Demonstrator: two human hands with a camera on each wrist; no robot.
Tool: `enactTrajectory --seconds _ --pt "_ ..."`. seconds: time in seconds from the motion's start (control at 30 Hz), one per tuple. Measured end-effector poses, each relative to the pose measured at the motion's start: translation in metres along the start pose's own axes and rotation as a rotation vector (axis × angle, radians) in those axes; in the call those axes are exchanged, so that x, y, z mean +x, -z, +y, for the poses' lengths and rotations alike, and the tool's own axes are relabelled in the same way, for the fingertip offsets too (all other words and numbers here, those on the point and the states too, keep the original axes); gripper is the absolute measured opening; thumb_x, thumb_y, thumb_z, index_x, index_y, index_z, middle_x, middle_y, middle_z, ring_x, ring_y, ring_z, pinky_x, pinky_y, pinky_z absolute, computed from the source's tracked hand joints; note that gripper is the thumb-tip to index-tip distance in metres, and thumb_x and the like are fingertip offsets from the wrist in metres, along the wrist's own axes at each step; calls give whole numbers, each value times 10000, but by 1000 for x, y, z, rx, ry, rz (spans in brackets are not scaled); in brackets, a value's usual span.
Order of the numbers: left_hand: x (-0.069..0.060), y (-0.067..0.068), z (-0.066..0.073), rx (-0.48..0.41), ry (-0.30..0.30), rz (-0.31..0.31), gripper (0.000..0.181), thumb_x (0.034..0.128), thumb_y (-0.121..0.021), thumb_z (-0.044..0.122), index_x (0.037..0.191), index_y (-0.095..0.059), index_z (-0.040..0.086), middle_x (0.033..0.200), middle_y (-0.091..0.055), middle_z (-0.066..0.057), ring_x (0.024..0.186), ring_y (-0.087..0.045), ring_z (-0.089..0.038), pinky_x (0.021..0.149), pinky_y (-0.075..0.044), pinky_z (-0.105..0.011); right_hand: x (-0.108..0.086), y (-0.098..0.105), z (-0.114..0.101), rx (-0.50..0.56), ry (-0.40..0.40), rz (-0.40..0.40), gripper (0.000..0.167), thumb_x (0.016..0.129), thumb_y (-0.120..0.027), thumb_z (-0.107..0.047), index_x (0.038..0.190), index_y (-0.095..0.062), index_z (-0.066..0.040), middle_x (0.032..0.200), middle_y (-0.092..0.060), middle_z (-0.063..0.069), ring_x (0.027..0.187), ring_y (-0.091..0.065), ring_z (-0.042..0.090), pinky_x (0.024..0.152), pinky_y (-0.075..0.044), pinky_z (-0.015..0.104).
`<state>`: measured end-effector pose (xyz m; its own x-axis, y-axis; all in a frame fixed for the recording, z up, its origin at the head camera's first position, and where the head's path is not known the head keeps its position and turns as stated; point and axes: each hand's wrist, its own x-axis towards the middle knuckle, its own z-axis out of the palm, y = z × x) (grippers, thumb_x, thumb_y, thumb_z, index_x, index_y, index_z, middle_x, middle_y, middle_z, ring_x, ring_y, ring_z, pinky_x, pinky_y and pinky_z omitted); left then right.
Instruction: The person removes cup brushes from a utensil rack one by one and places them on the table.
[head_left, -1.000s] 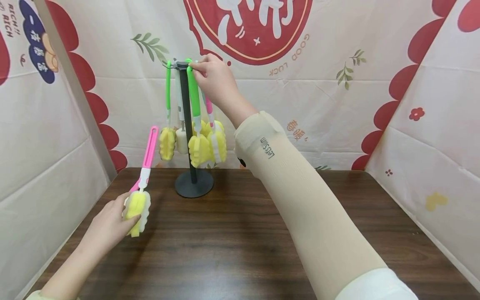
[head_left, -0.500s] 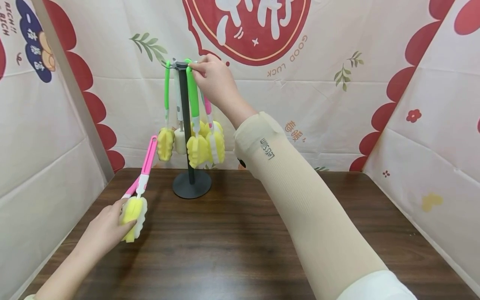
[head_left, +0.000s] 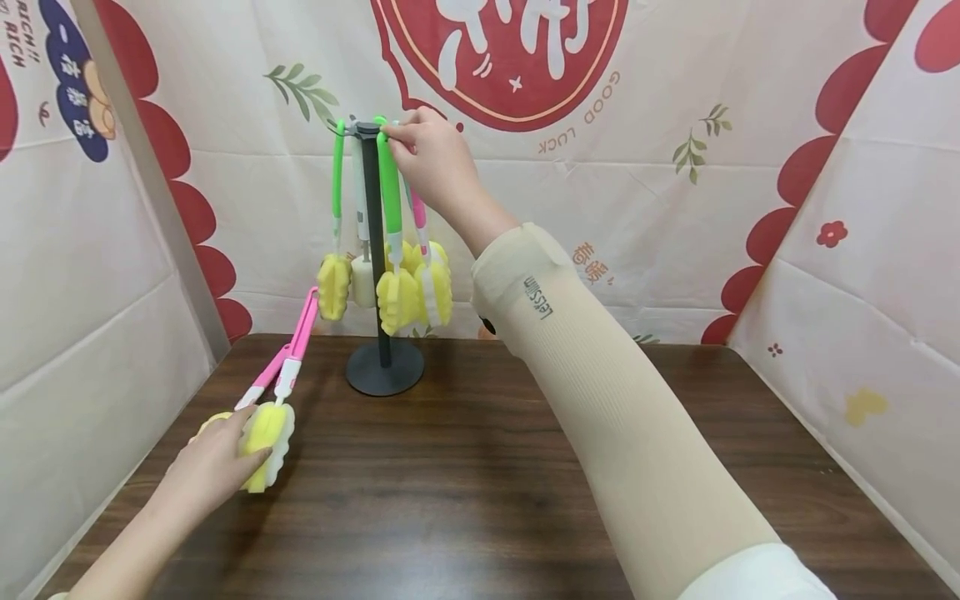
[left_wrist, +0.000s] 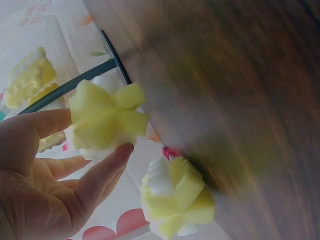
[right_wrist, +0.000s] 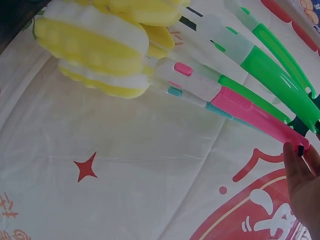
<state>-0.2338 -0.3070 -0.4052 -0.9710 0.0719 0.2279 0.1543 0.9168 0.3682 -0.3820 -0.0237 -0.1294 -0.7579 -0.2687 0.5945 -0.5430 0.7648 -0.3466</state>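
We see a pink-handled brush [head_left: 287, 379] over the left part of the wooden table [head_left: 480, 475], tilted, its handle toward one o'clock. The left hand [head_left: 213, 462] grips its yellow-and-white sponge head between thumb and fingers. Just beside it, at ten o'clock, we see a second pink brush [head_left: 262, 381] on the table, its sponge partly hidden by that hand. Toward one o'clock we find a black stand [head_left: 384, 371], upright on its round base. At its top, the right hand [head_left: 438, 158] pinches a hook's end between thumb and fingertip, beside the end of a hanging pink brush [right_wrist: 235, 100]. At nine o'clock from the pole we see a green brush [head_left: 337, 179] and a white brush [head_left: 363, 283]; at three, a front green brush [head_left: 391, 192]. Beyond, at twelve, we see a printed cloth [head_left: 525, 200].
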Motion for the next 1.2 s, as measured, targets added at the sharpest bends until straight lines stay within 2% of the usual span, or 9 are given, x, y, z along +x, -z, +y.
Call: enactTrajectory --seconds 0.13,0.37,0.47,0.6,0.83,1.03,1.2 --pt "-1 -3 0 12 19 -18 630 822 -713 233 1323 -477 -66 1106 -605 -270 920 -584 -393 603 -467 -568 0 -1 2 -7 -4 -12 373 988 -552 -275 1359 -573 -250 1162 -565 -14 1016 -529 99 779 -452 148" --pt "0 -9 -4 11 -55 -37 593 811 -718 159 1262 -484 -147 1048 -609 -306 952 -589 -404 760 -467 -559 0 -1 5 10 17 -27 375 993 -537 -280 1364 -565 -241 1178 -565 7 1027 -534 125 796 -456 169" --pt "2 -10 -4 22 -62 -39 581 815 -706 160 1257 -490 -150 1015 -618 -288 915 -591 -379 740 -472 -545 0 0 6 19 19 -30 379 993 -537 -280 1369 -558 -239 1183 -562 10 1029 -531 129 795 -457 172" --pt "4 -9 -3 39 -52 -56 565 828 -694 170 1253 -496 -146 988 -618 -269 904 -584 -371 725 -468 -539 1 1 5 21 18 -27 381 991 -541 -282 1369 -556 -238 1183 -560 9 1033 -532 126 793 -455 170" --pt "10 -8 -3 89 -21 -104 552 861 -676 178 1245 -489 -172 1035 -602 -327 995 -566 -458 767 -457 -576 2 1 3 3 24 -10 373 993 -538 -280 1363 -564 -244 1182 -562 5 1026 -532 120 787 -451 165" --pt "13 -8 -4 128 0 -138 535 883 -657 192 1233 -501 -181 1069 -593 -350 1027 -556 -485 793 -454 -589 1 0 1 12 5 -7 376 988 -551 -271 1363 -565 -245 1181 -563 -9 1025 -530 107 783 -453 153" --pt "14 -10 -4 149 -2 -143 519 890 -653 187 1212 -511 -195 1072 -591 -361 1044 -546 -511 822 -448 -596 2 0 1 25 0 -15 389 983 -562 -277 1370 -561 -243 1180 -558 -10 1032 -524 102 787 -456 148"
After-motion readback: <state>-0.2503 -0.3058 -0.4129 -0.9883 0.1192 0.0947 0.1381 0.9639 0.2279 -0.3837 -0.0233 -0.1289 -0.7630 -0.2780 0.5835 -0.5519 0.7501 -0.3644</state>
